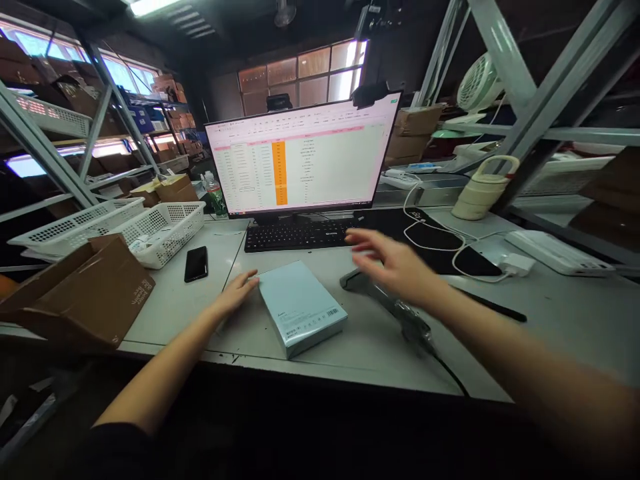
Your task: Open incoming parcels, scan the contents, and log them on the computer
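Note:
A flat light-blue box (303,300) lies on the desk in front of me, its printed label and barcode along the near end. My left hand (239,291) rests at the box's left side, fingers loosely stretched toward its far left corner; whether the fingertips touch it I cannot tell. Slightly blurred, my right hand (383,257) hovers with fingers apart between the keyboard (300,236) and a dark corded handheld scanner (410,319). Nothing shows in its grasp. The scanner lies right of the box, partly hidden under my right hand.
A monitor (330,160) showing a spreadsheet stands behind the keyboard. Leftward are a phone (196,264), white baskets (173,233) and an open cardboard box (95,293). To the right lie a black mat (440,243), white cable, power bank (555,252) and cream container (475,197).

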The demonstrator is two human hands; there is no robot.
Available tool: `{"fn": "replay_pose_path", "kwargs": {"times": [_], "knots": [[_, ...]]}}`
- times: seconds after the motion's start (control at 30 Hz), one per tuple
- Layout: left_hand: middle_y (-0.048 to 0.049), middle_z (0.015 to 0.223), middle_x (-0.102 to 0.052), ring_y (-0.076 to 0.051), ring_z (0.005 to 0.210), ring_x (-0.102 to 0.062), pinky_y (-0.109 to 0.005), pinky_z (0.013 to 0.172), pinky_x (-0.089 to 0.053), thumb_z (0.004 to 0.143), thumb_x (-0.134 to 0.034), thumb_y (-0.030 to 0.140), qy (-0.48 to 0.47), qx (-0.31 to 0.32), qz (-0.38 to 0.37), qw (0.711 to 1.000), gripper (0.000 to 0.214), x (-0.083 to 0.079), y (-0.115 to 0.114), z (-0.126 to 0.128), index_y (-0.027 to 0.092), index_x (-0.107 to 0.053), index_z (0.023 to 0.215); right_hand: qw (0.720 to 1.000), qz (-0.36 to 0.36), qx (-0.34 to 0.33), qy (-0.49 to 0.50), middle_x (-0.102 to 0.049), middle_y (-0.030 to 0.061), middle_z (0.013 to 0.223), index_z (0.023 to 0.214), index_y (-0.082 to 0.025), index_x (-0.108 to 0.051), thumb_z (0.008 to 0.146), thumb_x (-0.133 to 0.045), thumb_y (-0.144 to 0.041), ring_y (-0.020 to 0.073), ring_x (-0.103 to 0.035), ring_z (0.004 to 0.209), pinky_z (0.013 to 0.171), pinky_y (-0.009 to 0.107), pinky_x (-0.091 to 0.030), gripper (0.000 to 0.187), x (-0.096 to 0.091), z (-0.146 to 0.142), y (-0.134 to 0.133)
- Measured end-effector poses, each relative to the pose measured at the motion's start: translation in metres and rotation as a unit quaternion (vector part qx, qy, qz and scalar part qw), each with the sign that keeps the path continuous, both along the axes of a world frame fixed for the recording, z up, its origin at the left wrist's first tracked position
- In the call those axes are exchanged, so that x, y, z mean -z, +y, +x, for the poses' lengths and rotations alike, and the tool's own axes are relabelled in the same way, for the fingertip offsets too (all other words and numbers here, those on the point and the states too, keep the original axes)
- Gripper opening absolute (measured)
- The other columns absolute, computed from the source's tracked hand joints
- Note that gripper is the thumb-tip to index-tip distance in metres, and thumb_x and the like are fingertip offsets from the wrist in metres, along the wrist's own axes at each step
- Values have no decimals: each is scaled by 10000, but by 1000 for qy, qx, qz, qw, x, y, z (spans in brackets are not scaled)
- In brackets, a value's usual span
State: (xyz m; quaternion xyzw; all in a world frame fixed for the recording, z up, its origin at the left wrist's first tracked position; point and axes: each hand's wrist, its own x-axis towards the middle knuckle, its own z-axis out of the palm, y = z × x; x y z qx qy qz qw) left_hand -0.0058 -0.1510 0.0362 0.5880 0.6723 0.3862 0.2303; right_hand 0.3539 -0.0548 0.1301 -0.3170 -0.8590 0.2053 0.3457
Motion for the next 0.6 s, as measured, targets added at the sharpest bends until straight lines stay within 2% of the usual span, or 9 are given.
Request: {"fn": "replay_pose_path", "kwargs": {"times": [0.07, 0.13, 0.23, 0.33, 0.4, 0.47, 0.53, 0.6], "knots": [[-118, 1351, -680, -329, 1358, -542, -507, 1197, -345, 897, -567, 502, -31, -4, -3, 999, 444, 12, -11, 7, 206, -708, 1196, 997, -50, -46, -26, -577, 136, 1466, 1533, -274, -449, 935, -602, -482, 324, -638, 1220, 1019, 525, -540, 651, 26, -10, -42], [-118, 1338, -683, -338, 1386, -509, -517, 1223, -290, 877, -608, 491, -69, -13, 5, 997, 404, 18, -17, 14, 210, -711, 1149, 996, -73, -43, -23, -484, 145, 1557, 1592, -284, -353, 935, -601, -501, 347, -549, 1347, 1109, 563, -465, 735, 58, -18, -71], [-130, 1330, -679, -343, 1375, -516, -512, 1211, -308, 848, -672, 494, -147, -22, 24, 989, 411, 20, -22, 32, 211, -677, 1146, 996, -89, -15, -5, -356, 151, 1634, 1611, -276, -286, 939, -590, -445, 339, -377, 1488, 1196, 584, -350, 757, 104, -26, -92], [-158, 1368, -634, -333, 1301, -578, -474, 1118, -434, 811, -731, 520, -237, -32, 52, 970, 542, 18, -28, 55, 199, -591, 1226, 997, -74, 18, 0, -215, 134, 1685, 1590, -299, -309, 927, -590, -323, 332, -309, 1524, 1209, 575, -334, 720, 134, -31, -104], [-174, 1432, -563, -328, 1229, -622, -452, 996, -527, 791, -752, 533, -293, -39, 74, 952, 647, 11, -33, 69, 205, -512, 1294, 999, -46, 20, 7, -168, 107, 1697, 1581, -339, -319, 925, -569, -242, 329, -309, 1523, 1180, 567, -387, 708, 143, -33, -112], [-159, 1478, -505, -306, 1180, -643, -412, 896, -571, 777, -768, 517, -333, -39, 102, 937, 703, 0, -37, 79, 235, -456, 1340, 1000, -10, 6, 22, -165, 81, 1699, 1586, -387, -294, 915, -563, -185, 324, -319, 1518, 1131, 555, -452, 751, 143, -34, -121], [-116, 1440, -537, -271, 1154, -651, -357, 876, -573, 747, -805, 449, -388, -32, 138, 911, 698, -13, -40, 82, 259, -472, 1331, 998, 24, -5, 60, -198, 79, 1692, 1602, -412, -238, 907, -586, -171, 318, -344, 1506, 1105, 541, -483, 813, 136, -33, -127], [-81, 1287, -637, -247, 1084, -674, -327, 869, -571, 724, -826, 384, -462, -22, 154, 873, 636, -24, -40, 78, 253, -535, 1274, 993, 41, -7, 113, -287, 91, 1658, 1611, -412, -201, 908, -642, -212, 306, -384, 1485, 1122, 533, -473, 854, 124, -33, -130]]}}
